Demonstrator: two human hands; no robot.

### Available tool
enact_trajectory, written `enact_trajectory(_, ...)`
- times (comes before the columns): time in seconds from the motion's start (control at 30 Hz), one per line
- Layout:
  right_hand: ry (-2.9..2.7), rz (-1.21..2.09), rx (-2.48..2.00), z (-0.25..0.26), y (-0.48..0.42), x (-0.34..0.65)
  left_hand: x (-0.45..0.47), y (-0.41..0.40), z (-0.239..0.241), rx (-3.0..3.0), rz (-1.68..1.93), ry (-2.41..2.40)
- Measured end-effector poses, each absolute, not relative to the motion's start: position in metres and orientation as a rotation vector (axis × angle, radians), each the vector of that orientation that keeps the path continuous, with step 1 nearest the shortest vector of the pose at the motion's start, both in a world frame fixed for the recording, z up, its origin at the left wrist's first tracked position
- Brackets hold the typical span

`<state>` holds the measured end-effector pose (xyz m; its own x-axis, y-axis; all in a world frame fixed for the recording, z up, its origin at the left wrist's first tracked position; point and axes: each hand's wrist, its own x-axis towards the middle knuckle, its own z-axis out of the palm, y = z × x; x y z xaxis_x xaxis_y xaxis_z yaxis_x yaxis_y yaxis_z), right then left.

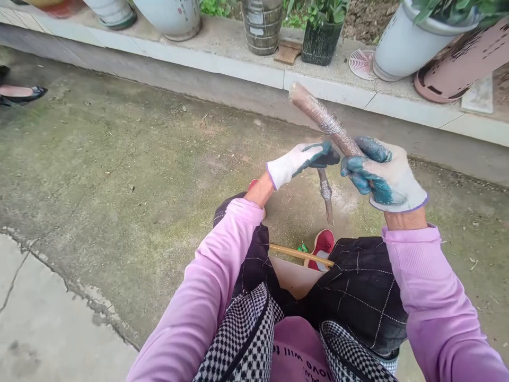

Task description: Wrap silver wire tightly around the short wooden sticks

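The right hand (392, 172), in a white knit glove (401, 185) with a blue-green coating, is closed round a thick brown wooden stick (308, 102) wound with silver wire (332, 125); the stick slants up and leftward above the mossy grey concrete ground (119, 159). The left hand (308, 158), gloved alike, is just beside it, bent over a thinner brown wire-wound stick (328, 209) that points downward; whether it grips this stick cannot be told. Beyond, a white rounded flowerpot (170, 18) stands on a low white-tiled ledge (238, 69).
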<state>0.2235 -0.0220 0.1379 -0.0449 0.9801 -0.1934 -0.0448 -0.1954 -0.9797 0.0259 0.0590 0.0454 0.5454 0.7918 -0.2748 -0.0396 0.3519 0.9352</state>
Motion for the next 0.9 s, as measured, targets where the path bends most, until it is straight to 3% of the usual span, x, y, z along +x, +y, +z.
enact_trajectory(0.2,-1.145,1.127,-1.149,0.188,-0.015,0.215,0.036,0.062,0.041,1.016,0.751,0.734)
enact_trajectory(0.3,-1.184,1.042,-1.079,0.202,-0.013,0.216,0.030,0.061,0.035,1.242,0.891,0.912)
enact_trajectory(0.53,-1.139,0.992,-1.074,0.213,-0.020,0.206,0.020,0.070,0.012,1.648,0.361,1.477)
enact_trajectory(0.7,-1.079,0.837,-1.055,0.212,-0.018,0.221,0.016,0.077,0.000,1.443,0.567,1.340)
enact_trajectory(0.9,-1.039,0.831,-1.086,0.206,-0.007,0.232,0.014,0.073,0.014,1.647,0.399,1.146)
